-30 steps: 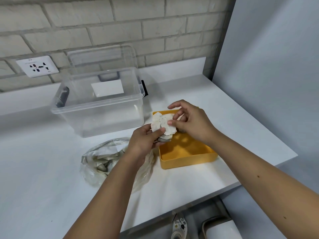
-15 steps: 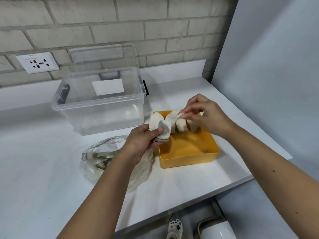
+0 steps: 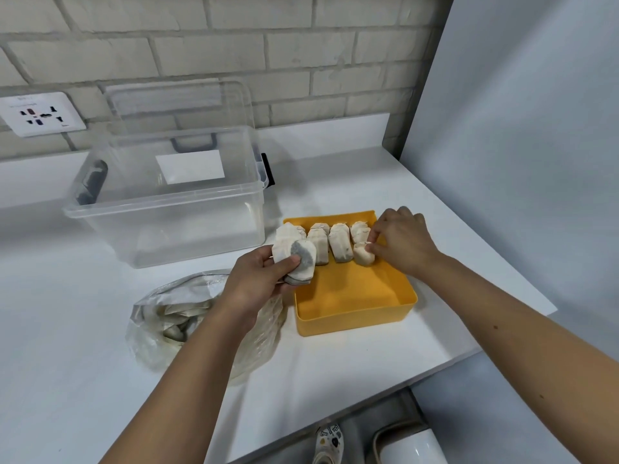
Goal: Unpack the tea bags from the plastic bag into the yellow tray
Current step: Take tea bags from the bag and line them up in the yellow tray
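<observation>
White counter from 7 round to 3 o'clock, matte, its front edge running diagonally toward 5. Behind it at 12, pale brick wall; from 1 to 4, plain grey panel closing the right side.

At 10, clear storage box, open, dark handles at its ends, with its clear lid propped upright against the bricks.

At 8, plastic bag, crumpled on the counter, with loose tea bags dimly visible inside; partly hidden by the left forearm crossing over it.

Just off centre toward 4, yellow tray, flat on the counter just beside the bag, near half bare.

Over the tray's far left corner and hiding it, left hand, thumb and fingers curled round a small stack of tea bags.

Covering the far right corner, right hand, fingertips pinching the top of one tea bag inside the tray.

Along the tray's far side, row of tea bags, on end, touching side by side.

Far out at 10, white wall socket. At 6, below the counter edge, patterned shoe beside a white rounded object.
</observation>
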### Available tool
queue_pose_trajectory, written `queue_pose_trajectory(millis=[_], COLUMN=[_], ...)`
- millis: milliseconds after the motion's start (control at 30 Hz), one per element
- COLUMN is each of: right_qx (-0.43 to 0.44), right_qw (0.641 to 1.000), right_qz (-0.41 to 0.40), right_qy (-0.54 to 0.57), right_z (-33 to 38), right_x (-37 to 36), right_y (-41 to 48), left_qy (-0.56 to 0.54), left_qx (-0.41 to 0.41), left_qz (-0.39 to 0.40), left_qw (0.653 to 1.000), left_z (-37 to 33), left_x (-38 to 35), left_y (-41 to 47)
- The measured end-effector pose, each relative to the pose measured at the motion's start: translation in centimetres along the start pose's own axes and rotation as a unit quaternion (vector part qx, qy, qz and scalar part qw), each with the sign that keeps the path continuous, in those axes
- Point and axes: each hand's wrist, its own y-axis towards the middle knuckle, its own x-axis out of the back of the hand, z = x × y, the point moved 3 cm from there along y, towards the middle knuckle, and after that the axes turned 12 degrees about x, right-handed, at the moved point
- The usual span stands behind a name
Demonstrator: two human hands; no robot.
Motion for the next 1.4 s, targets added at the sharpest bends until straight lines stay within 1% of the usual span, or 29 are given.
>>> queue_pose_trajectory(millis=[33, 100, 233, 567, 600, 633, 667, 700, 733, 767, 800, 833, 867, 933, 1000, 1100, 1233, 1333, 1400], right_qx=[0.012, 0.029, 0.029, -0.001, -0.001, 0.001, 0.004, 0.01, 0.02, 0.033, 0.044, 0.053, 0.054, 0.018, -0.006, 0.005, -0.021, -0.036, -0.046], right_qw=[0.999, 0.994, 0.991, 0.989, 0.991, 0.993, 0.992, 0.985, 0.968, 0.946, 0.928, 0.919, 0.915, 0.908, 0.908, 0.906, 0.896, 0.9, 0.904], right_qz=[-0.008, -0.033, -0.06, -0.022, -0.041, -0.079, -0.123, -0.16, -0.178, -0.173, -0.157, -0.147, -0.143, -0.148, -0.127, -0.094, -0.107, -0.125, -0.116], right_qy=[-0.049, -0.098, -0.116, -0.145, -0.128, -0.09, -0.024, 0.07, 0.177, 0.273, 0.335, 0.362, 0.374, 0.392, 0.399, 0.412, 0.43, 0.417, 0.408], right_z=[-0.1, -0.6, -1.3, -1.1, -0.7, 0.0, 1.1, 2.4, 3.9, 5.3, 6.6, 7.6, 8.3, 8.8, 8.8, 8.7, 7.3, 5.3, 3.8], right_x=[-0.1, -0.2, -0.2, -0.3, 0.0, 0.5, 1.3, 2.0, 2.6, 3.0, 3.2, 3.3, 3.1, 2.4, 1.8, 2.2, 4.2, 5.0, 5.0], right_y=[0.2, 0.7, 1.8, 3.0, 2.7, 2.4, 1.9, 1.3, 0.7, 0.0, -0.6, -1.1, -1.4, -1.5, -1.2, -0.8, -0.2, 0.5, 1.0], left_qy=[0.0, 0.004, 0.004, -0.021, -0.023, -0.025, -0.027, -0.026, -0.025, -0.026, -0.029, -0.033, -0.037, -0.042, -0.035, -0.024, -0.024, -0.043, -0.053], left_qx=[-0.002, -0.004, -0.002, 0.012, 0.015, 0.017, 0.02, 0.02, 0.02, 0.019, 0.018, 0.016, 0.014, 0.01, 0.011, 0.017, 0.019, 0.013, 0.011], left_qz=[0.0, -0.002, -0.005, -0.019, -0.021, -0.022, -0.023, -0.024, -0.024, -0.022, -0.017, -0.013, -0.012, -0.013, -0.009, 0.003, 0.0, -0.024, -0.036], left_qw=[1.0, 1.0, 1.0, 1.0, 0.999, 0.999, 0.999, 0.999, 0.999, 0.999, 0.999, 0.999, 0.999, 0.999, 0.999, 1.0, 1.0, 0.999, 0.998], left_z=[0.0, -0.1, 0.1, 0.2, 0.2, 0.1, 0.0, 0.0, -0.1, -0.2, -0.2, -0.3, -0.3, -0.3, -0.3, -0.3, -0.5, -0.4, -0.4], left_x=[0.0, 0.1, 0.1, 0.0, -0.1, 0.0, -0.1, -0.1, -0.2, -0.3, -0.4, -0.5, -0.6, -0.6, -0.7, -0.6, -0.4, -0.1, 0.1], left_y=[0.0, 0.2, 0.5, 0.7, 0.6, 0.6, 0.5, 0.5, 0.4, 0.3, 0.2, 0.1, 0.0, -0.2, -0.5, -0.7, -0.8, -0.6, -0.4])
